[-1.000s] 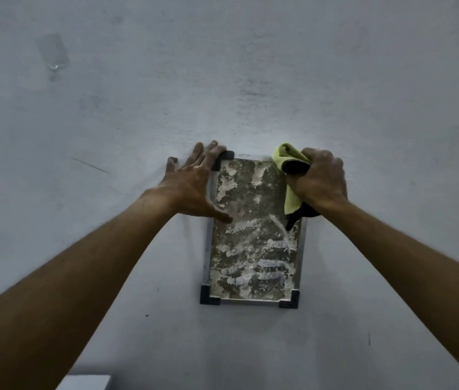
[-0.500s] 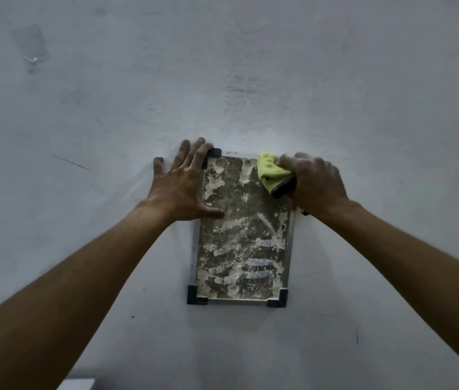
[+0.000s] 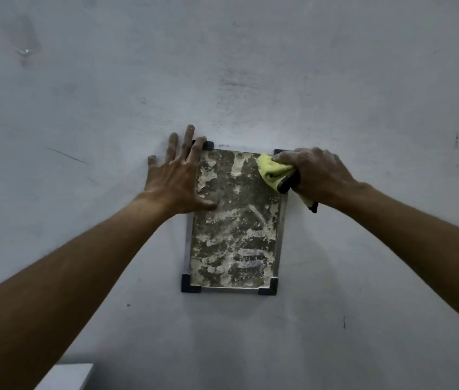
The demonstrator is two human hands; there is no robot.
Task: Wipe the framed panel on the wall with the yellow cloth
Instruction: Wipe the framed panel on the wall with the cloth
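— Where the wall (image 3: 251, 66) is gray and a bit marked, what hangs on it?

— A panel (image 3: 234, 226) hangs there. It is taller than it is wide. It has a thin frame with dark corner bits. Its face is brown and gray with lots of white smears.

— What is the left hand (image 3: 176, 181) doing?

— It is wide open and flat, with the fingers spread. Most of it lies on the wall, just beside the top left corner of the panel. One finger lies over the dark corner bit. The thumb reaches onto the left side of the panel. It holds nothing.

— And the right hand (image 3: 318, 175)?

— It is curled tight around the cloth (image 3: 272, 171). It sits at the top right corner of the panel.

— Where is the cloth?

— It is bunched up in that hand. The yellow part sticks out to the left and touches the panel near its top right edge. It has a dark edge too. A small tip of it pokes out under the hand, past the frame.

— Is anything else there?

— Yes. A pale thing (image 3: 62, 377) shows at the bottom left. I cannot tell what it is. Both arms reach up from the bottom corners.
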